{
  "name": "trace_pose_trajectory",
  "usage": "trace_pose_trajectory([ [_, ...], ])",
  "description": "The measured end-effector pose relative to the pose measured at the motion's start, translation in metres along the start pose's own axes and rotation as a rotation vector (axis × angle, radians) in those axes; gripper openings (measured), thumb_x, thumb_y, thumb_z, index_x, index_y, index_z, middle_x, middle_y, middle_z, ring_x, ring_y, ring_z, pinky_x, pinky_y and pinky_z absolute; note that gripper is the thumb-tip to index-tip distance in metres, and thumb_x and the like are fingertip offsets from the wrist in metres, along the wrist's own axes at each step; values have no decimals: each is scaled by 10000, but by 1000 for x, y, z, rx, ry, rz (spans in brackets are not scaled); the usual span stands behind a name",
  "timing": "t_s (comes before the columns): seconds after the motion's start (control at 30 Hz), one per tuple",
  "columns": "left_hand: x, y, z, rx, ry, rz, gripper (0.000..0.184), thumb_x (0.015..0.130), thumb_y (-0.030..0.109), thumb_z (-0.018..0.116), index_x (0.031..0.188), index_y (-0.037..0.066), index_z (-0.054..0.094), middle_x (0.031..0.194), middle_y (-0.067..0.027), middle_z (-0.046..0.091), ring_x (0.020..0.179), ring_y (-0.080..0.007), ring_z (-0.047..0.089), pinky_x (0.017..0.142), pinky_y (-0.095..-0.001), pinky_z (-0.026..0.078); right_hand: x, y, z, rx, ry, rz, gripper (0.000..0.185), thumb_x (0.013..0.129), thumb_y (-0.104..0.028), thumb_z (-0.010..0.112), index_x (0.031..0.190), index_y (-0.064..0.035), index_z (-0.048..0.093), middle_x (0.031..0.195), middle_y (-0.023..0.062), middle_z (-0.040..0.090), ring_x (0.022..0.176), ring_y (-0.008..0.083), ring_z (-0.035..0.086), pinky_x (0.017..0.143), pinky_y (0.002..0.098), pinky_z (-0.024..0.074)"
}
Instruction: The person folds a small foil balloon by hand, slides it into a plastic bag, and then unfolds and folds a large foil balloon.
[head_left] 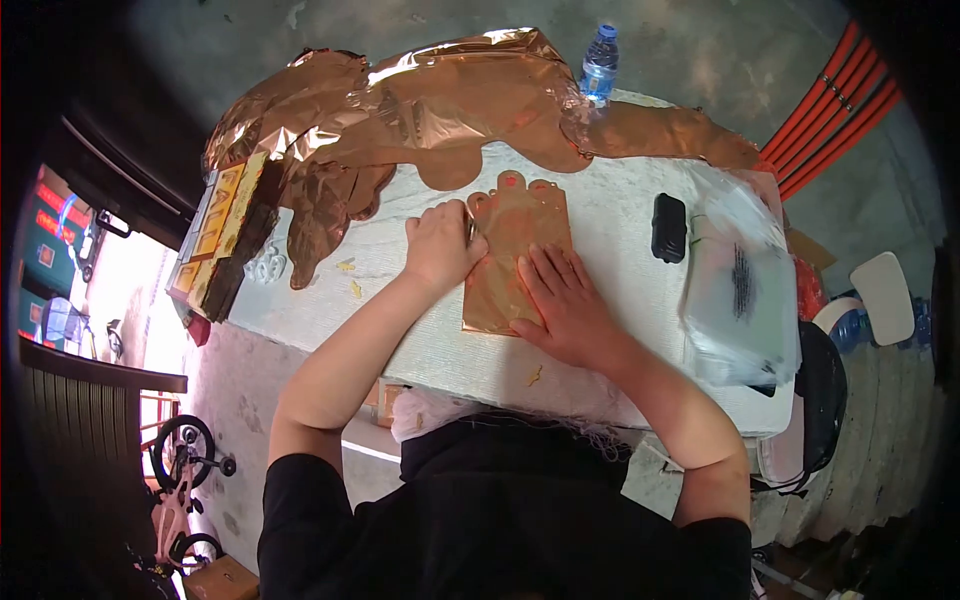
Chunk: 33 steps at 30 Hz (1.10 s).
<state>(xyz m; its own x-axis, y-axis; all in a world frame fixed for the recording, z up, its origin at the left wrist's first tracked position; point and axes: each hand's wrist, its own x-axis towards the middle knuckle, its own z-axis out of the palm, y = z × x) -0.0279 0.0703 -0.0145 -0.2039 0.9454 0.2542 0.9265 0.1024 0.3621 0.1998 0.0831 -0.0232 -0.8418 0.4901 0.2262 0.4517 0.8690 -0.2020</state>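
A folded copper-coloured foil piece [507, 290] with rounded lobes along its far edge lies on the white table [440, 355]. My left hand [442, 245] is closed at the foil's left edge, its fingers curled round a small metallic object [470, 226] that I cannot make out. My right hand [566, 308] rests flat on the foil's right side, fingers spread. Beyond both hands, a large crumpled copper foil sheet [440, 105] covers the table's far edge.
A water bottle [599, 68] stands at the far edge. On the right are a black case [668, 228] and clear plastic bags [735, 290]. A printed box [218, 235] sits at the left, near small white items [266, 265]. Gold scraps [355, 288] lie nearby.
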Motion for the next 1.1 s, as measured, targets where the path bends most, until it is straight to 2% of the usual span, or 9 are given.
trace_pose_trajectory([
  [0.13,11,8,-12,53,-132,-94,387,797,298,660,1063,45,537,910,-137,613,960,-305,575,839,-434,391,0,-1,-3,13,-9,9,761,878,-473,526,1431,-11,280,1490,235,246,1390,387,223,1142,501,137],
  [0.27,12,-7,-7,-164,-10,-53,341,811,248,645,1050,31,531,988,-165,605,927,-337,589,828,-447,434,0,0,1,15,-2,21,766,879,-483,520,1428,-6,282,1492,234,240,1397,383,205,1145,500,129],
  [0.33,4,4,-22,-390,50,25,379,850,215,623,1156,18,516,1080,-190,590,995,-363,569,887,-410,447,0,1,2,32,3,8,775,880,-491,513,1431,1,278,1493,233,236,1403,376,190,1149,497,119],
  [0.37,-2,2,-22,-314,99,221,463,869,217,619,1258,18,466,1165,-195,573,1098,-368,539,941,-417,429,-1,1,3,34,5,16,775,880,-491,513,1431,1,278,1493,233,236,1403,376,190,1149,497,119],
  [0.4,-9,4,-25,-315,91,225,463,869,217,619,1258,18,466,1165,-195,573,1098,-368,539,941,-417,429,-1,0,4,34,12,13,777,880,-490,514,1430,6,279,1490,234,241,1403,375,190,1150,497,115],
  [0.47,-24,9,-33,-212,-242,536,577,902,312,580,1375,44,388,1344,-196,478,1287,-350,410,1060,-437,333,-2,1,4,34,19,14,778,880,-489,514,1429,11,281,1488,234,246,1403,374,190,1151,498,111],
  [0.67,-40,5,-35,101,-474,532,738,924,535,429,1488,104,228,1543,-163,187,1444,-284,128,1161,-474,95,0,-1,1,24,26,6,771,877,-484,517,1418,23,303,1480,233,265,1399,372,202,1150,499,121],
  [1.0,-36,-10,-27,144,-369,374,743,929,514,434,1475,52,232,1533,-159,220,1439,-290,152,1153,-480,113,0,1,3,15,14,18,751,867,-472,532,1418,-11,312,1482,224,267,1393,370,219,1144,496,138],
  [1.1,-40,-15,-28,75,-196,270,592,963,323,447,1464,63,268,1532,-156,227,1434,-298,168,1148,-472,146,0,1,2,6,4,20,754,874,-472,525,1426,-15,292,1489,223,254,1396,367,212,1147,490,131],
])
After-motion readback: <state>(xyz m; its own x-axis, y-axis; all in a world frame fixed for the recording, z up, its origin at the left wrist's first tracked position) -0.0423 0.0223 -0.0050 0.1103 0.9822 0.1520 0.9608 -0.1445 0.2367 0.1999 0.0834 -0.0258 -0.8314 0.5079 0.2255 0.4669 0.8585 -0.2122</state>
